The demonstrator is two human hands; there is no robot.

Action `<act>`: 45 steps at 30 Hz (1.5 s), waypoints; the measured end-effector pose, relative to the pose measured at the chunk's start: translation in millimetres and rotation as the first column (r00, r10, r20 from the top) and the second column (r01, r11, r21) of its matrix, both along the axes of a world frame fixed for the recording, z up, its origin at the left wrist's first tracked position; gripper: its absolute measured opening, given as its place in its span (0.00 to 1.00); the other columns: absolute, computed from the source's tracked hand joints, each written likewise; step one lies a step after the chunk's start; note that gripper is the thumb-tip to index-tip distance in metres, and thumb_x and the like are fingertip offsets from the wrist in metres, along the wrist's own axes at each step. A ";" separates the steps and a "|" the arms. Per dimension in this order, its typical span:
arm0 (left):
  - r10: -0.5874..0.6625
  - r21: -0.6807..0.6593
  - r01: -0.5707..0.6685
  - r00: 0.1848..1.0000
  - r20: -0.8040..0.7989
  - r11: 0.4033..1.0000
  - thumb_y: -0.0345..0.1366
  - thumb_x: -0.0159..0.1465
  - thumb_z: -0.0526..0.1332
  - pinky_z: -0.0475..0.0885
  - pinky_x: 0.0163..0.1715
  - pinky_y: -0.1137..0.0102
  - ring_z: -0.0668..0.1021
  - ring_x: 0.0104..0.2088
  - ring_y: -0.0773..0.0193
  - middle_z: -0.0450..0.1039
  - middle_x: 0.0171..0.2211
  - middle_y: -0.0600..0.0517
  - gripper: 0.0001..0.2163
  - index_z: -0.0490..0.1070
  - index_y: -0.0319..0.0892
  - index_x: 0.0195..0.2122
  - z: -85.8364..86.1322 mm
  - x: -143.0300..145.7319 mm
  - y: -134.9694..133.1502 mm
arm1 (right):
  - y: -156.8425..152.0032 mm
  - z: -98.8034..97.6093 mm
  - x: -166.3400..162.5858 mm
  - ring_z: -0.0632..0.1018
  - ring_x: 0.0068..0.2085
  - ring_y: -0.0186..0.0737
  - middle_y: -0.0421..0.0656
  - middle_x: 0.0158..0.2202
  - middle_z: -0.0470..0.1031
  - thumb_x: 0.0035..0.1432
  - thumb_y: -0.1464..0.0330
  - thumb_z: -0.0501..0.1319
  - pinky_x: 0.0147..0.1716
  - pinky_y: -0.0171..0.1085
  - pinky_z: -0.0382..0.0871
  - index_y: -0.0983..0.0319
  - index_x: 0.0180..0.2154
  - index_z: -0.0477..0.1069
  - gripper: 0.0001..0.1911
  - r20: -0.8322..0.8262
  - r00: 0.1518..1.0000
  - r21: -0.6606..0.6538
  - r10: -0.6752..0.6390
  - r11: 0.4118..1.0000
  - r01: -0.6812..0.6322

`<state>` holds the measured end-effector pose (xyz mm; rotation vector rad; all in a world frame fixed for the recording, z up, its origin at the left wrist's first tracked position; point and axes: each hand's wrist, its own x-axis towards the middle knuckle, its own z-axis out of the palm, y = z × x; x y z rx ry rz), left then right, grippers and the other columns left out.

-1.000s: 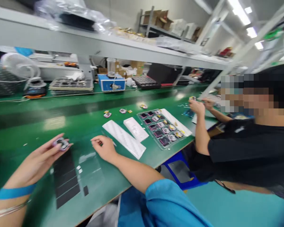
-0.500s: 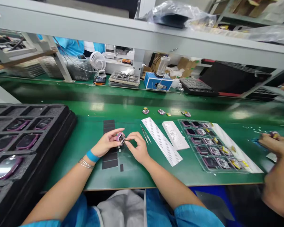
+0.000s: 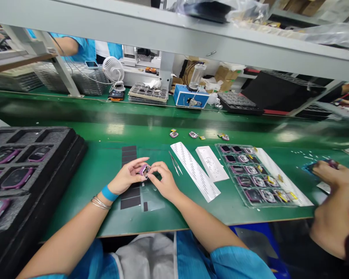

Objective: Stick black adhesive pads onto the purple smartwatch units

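Note:
Over the green table my left hand (image 3: 127, 177) grips a small purple smartwatch case (image 3: 144, 169), its inner parts facing right. The thumb and fingers of my right hand (image 3: 164, 181) are pinched together at the case's right edge; anything between the fingertips is too small to make out. Beneath my hands lie a strip of black adhesive pieces (image 3: 129, 202) and a clear film (image 3: 157, 202) with a small black piece on it. To the right of my right hand rest tweezers (image 3: 175, 164), a long white printed sheet (image 3: 195, 171) and a white pad (image 3: 211, 163) with tiny bits on it.
A black foam tray (image 3: 54, 155) of purple watches stands at left. At right is a clear plastic tray (image 3: 251, 204) of watch parts. Beyond it a co-worker's hand (image 3: 334, 174) holds something. Loose watch parts (image 3: 193, 135) lie farther back; a grey shelf beam (image 3: 151, 29) crosses above.
The whole view has shifted slightly. Both my hands stay at the watch case, which appears turned a little. The co-worker's hand at right has moved slightly.

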<state>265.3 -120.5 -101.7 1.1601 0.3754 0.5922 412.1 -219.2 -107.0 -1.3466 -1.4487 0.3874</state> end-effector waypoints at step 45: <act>-0.041 -0.048 0.045 0.996 0.084 0.998 0.26 0.45 0.71 0.74 0.33 0.72 0.77 0.34 0.66 0.75 0.35 0.53 0.24 0.64 0.43 0.41 0.7 1.7 -2.9 | -3.5 4.0 -3.3 0.79 0.34 0.40 0.44 0.32 0.78 0.50 0.67 0.63 0.38 0.40 0.75 0.61 0.27 0.73 0.04 -0.299 0.945 -0.145 -0.136 0.985 0.096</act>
